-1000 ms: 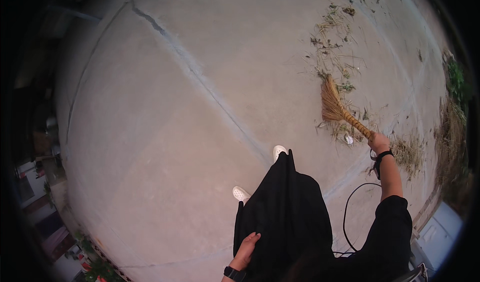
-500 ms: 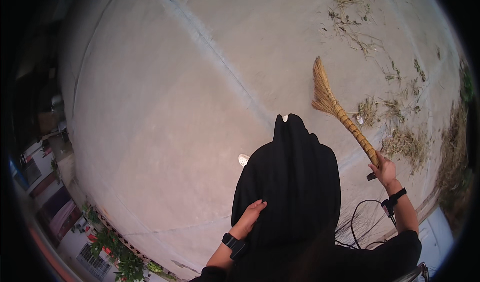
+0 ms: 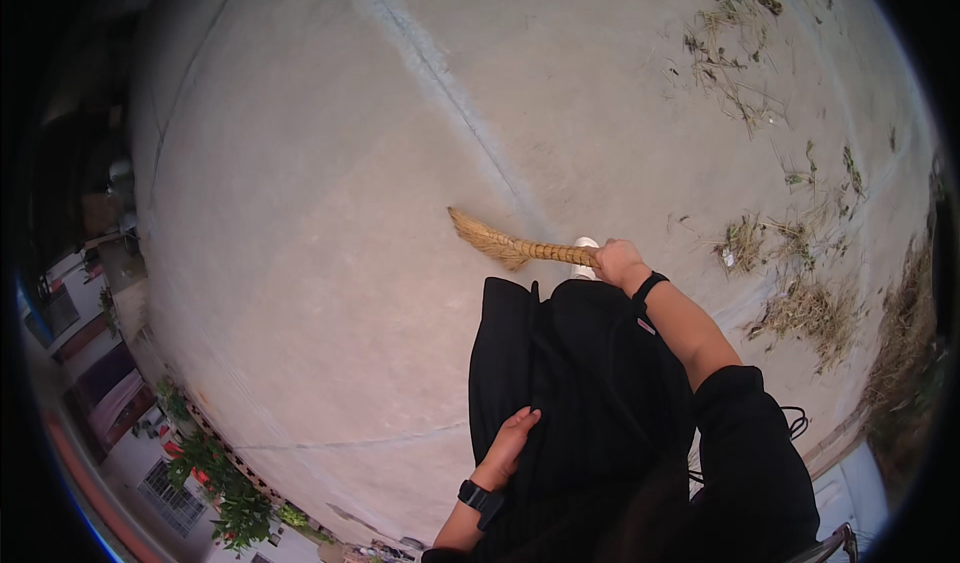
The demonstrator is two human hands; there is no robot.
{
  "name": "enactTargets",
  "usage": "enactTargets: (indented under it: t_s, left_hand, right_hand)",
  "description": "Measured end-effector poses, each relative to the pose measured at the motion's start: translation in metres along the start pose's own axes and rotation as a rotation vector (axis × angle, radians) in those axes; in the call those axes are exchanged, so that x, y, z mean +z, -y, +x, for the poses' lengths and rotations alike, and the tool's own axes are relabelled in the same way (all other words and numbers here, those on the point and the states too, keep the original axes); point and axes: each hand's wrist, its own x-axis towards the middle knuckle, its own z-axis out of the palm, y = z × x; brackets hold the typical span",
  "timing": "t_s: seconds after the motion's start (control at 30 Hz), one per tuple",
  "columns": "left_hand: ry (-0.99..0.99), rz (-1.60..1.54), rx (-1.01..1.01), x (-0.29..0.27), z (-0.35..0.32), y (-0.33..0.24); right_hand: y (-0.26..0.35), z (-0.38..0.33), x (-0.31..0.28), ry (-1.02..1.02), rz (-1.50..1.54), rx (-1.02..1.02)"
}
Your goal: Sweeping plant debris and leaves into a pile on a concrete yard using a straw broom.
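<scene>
My right hand is wrapped round the bound handle of a straw hand broom. The broom lies across in front of me, its bristle head to the left, low over or on the concrete. A white shoe shows just behind the handle. My left hand is closed against the front of my black clothing, beside a fold. Whether cloth is pinched in its fingers cannot be made out. A black band circles each wrist.
Pale concrete floor with seam lines stretches ahead and left. Dry straw and wilted stems lie scattered along the right, with a thicker straw heap at the edge. Green plants with red spots border a building at lower left.
My right hand has swung the broom from the right across to the left, in front of my body. My left hand stays by my clothing. The view has shifted slightly.
</scene>
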Motion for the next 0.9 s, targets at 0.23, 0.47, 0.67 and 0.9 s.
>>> enactTargets:
  t_s: [0.23, 0.47, 0.67, 0.9]
  left_hand:
    - [0.066, 0.014, 0.049, 0.022, 0.008, -0.036]
    - [0.11, 0.118, 0.076, 0.046, 0.015, -0.115]
    - [0.205, 0.147, 0.085, 0.066, 0.036, -0.226]
    - [0.261, 0.194, -0.028, 0.092, 0.036, -0.325]
  right_hand:
    - [-0.16, -0.077, -0.103, -0.083, 0.037, 0.474]
    - [-0.263, -0.107, -0.163, -0.111, -0.101, 0.885]
    - [-0.224, -0.113, -0.244, -0.229, 0.065, 0.946]
    - [-0.143, -0.048, -0.264, -0.222, 0.147, 0.51]
